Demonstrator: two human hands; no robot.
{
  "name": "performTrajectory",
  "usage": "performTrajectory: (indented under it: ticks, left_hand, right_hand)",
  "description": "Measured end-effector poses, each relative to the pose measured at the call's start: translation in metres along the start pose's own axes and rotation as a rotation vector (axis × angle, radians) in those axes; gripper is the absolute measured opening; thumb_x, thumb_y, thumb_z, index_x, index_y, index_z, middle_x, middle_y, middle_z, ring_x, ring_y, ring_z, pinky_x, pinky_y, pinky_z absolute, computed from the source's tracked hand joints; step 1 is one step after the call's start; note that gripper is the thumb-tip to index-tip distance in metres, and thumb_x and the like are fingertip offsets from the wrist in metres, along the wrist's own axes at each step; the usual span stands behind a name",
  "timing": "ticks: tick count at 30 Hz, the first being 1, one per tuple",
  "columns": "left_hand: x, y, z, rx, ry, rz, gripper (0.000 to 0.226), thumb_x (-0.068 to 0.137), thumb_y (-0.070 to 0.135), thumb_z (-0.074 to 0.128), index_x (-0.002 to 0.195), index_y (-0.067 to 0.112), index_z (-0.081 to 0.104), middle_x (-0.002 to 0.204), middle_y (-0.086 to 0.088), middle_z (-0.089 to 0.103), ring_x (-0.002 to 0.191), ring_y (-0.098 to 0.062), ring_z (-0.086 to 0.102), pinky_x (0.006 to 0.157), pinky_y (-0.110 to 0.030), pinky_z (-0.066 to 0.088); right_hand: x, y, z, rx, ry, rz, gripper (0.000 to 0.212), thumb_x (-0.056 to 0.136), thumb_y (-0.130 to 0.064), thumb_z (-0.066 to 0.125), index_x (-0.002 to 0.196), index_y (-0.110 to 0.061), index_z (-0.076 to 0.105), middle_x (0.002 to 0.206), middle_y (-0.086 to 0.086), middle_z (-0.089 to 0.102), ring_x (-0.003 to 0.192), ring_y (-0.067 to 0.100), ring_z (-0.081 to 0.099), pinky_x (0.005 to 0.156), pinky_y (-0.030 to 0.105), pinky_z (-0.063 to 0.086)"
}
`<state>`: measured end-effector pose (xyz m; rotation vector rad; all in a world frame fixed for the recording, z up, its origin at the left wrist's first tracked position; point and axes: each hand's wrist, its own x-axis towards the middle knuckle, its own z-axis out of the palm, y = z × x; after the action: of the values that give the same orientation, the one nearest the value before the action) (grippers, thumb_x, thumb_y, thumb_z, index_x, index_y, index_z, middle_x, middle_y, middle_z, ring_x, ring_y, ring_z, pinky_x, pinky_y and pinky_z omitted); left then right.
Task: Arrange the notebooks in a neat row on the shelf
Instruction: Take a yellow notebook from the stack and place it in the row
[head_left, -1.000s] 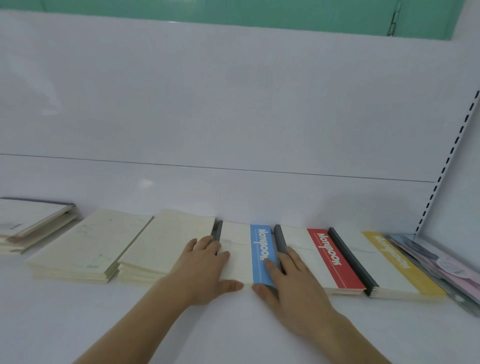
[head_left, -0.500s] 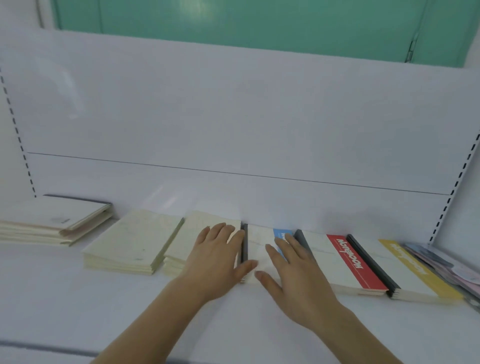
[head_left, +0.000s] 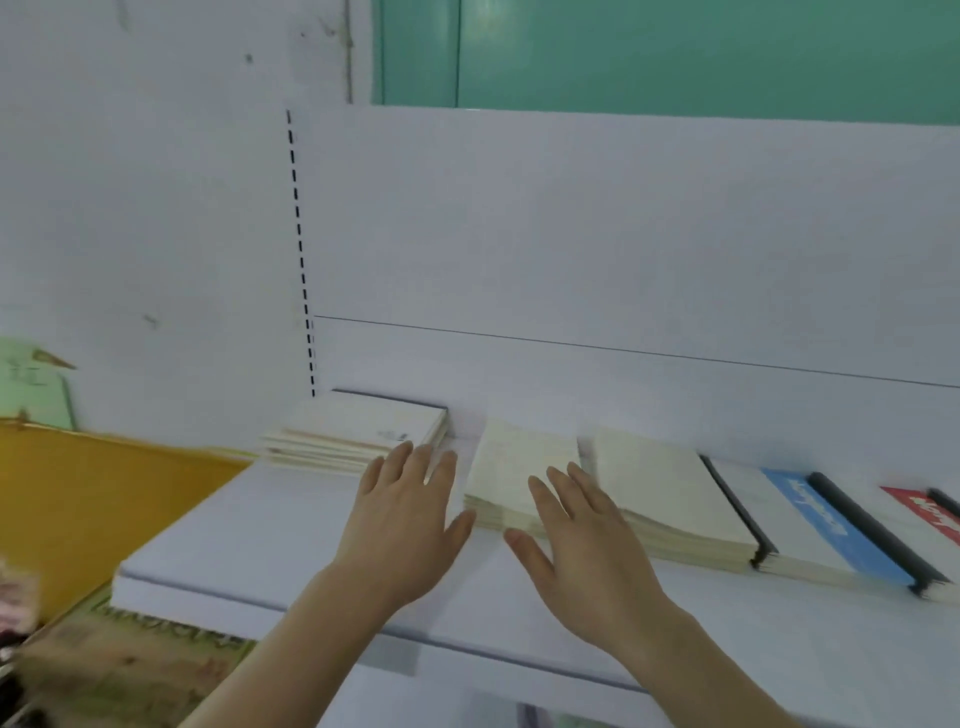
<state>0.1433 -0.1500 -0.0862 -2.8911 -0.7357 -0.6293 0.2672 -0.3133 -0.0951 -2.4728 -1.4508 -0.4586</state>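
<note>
My left hand (head_left: 402, 525) and right hand (head_left: 584, 543): fingers spread wide, holding nothing. 5 notebook stacks in view: 1 beyond left fingertips (head_left: 358, 436), 1 under right fingers (head_left: 511, 467), 3 rightward.

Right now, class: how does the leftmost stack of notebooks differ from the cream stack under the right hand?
The leftmost stack lies skewed, set apart by a gap; the cream stack sits close beside its right neighbour.
The leftmost stack has a dark edge at the back; the cream stack shows none.
No hand rests on the leftmost stack; the right hand lies flat on the cream stack.
Both lie flat on the white shelf.
</note>
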Motion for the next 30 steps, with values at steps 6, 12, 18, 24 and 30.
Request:
performTrajectory:
  ticks: [6, 12, 18, 24, 30]
  left_hand:
    - [0.000, -0.086, 0.012, -0.033, -0.032, -0.123, 0.069, 0.097, 0.060, 0.034, 0.154, 0.021, 0.027, 0.159, -0.002, 0.029, 0.149, -0.024, 0.019, 0.122, -0.041, 0.018]
    - [0.026, -0.128, 0.032, -0.025, -0.027, -0.156, 0.070, 0.097, 0.060, 0.036, 0.154, 0.022, 0.024, 0.160, -0.001, 0.026, 0.150, -0.022, 0.016, 0.122, -0.038, 0.015]
    - [0.057, -0.158, 0.054, 0.023, -0.115, -0.149, 0.098, 0.077, 0.078, -0.005, 0.157, 0.024, 0.011, 0.165, -0.002, 0.013, 0.153, -0.024, 0.004, 0.124, -0.043, 0.006]
    - [0.071, -0.178, 0.073, -0.134, 0.115, -0.085, 0.093, 0.088, 0.080, 0.003, 0.152, 0.020, 0.034, 0.154, -0.003, 0.041, 0.148, -0.024, 0.026, 0.121, -0.046, 0.022]
    - [0.083, -0.182, 0.039, -0.402, 0.630, 0.043, 0.074, 0.096, 0.040, 0.058, 0.153, 0.006, 0.026, 0.159, -0.011, 0.030, 0.151, -0.025, 0.017, 0.119, -0.045, 0.029]
  right_hand:
    - [0.067, -0.069, 0.026, 0.041, -0.019, -0.059, 0.081, 0.089, -0.061, 0.002, 0.154, -0.015, 0.017, 0.162, 0.005, 0.013, 0.149, 0.022, 0.002, 0.120, 0.035, 0.005]
    - [0.145, -0.090, 0.066, 0.029, -0.054, -0.102, 0.068, 0.099, -0.050, 0.016, 0.154, -0.011, 0.013, 0.161, 0.012, 0.009, 0.149, 0.027, 0.002, 0.119, 0.040, 0.006]
    - [0.191, -0.098, 0.088, -0.035, -0.077, -0.191, 0.051, 0.100, -0.047, 0.029, 0.134, -0.014, 0.047, 0.138, 0.006, 0.049, 0.132, 0.027, 0.039, 0.111, 0.039, 0.028]
    - [0.197, -0.098, 0.066, -0.045, 0.032, -0.138, 0.031, 0.101, -0.040, 0.032, 0.095, -0.024, 0.057, 0.091, 0.000, 0.067, 0.088, 0.026, 0.063, 0.070, 0.037, 0.049]
    - [0.186, -0.102, 0.031, 0.313, 0.492, 0.021, 0.024, 0.101, -0.036, 0.042, 0.104, -0.025, 0.063, 0.067, -0.010, 0.063, 0.062, 0.015, 0.059, 0.060, 0.031, 0.046]
